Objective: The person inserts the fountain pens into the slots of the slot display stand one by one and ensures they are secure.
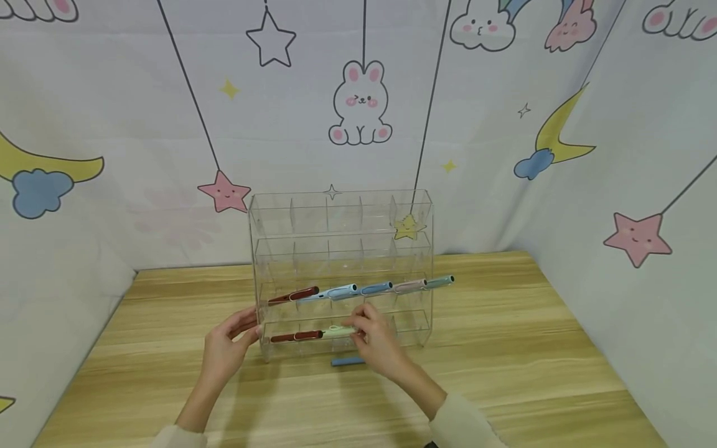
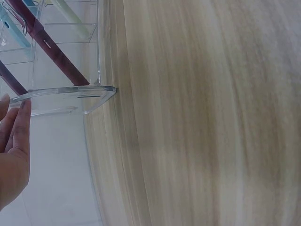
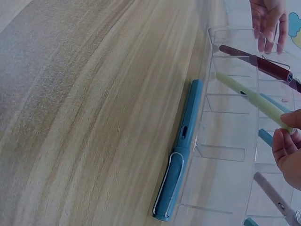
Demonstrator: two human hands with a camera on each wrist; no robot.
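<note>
A clear acrylic rack (image 1: 342, 246) with several tiers and dividers stands upright on the table. My left hand (image 1: 226, 345) rests its fingertips against the outer face of the rack's left side panel. With thumb and fingers, my right hand (image 1: 375, 339) pinches the cap end of a light green pen (image 3: 263, 102), which lies across the lowest tier. To its left in that tier is a dark red pen (image 1: 297, 336) with a wire clip. A blue pen (image 3: 181, 146) lies on the table along the rack's front, partly hidden by the right hand in the head view.
The tier above holds another dark red pen (image 1: 294, 294), a light blue pen (image 1: 336, 292), a blue pen (image 1: 375, 288), a pale pink pen (image 1: 411, 286) and a green pen (image 1: 439, 282). Behind the wooden table (image 1: 504, 348) hangs a printed curtain (image 1: 302, 124).
</note>
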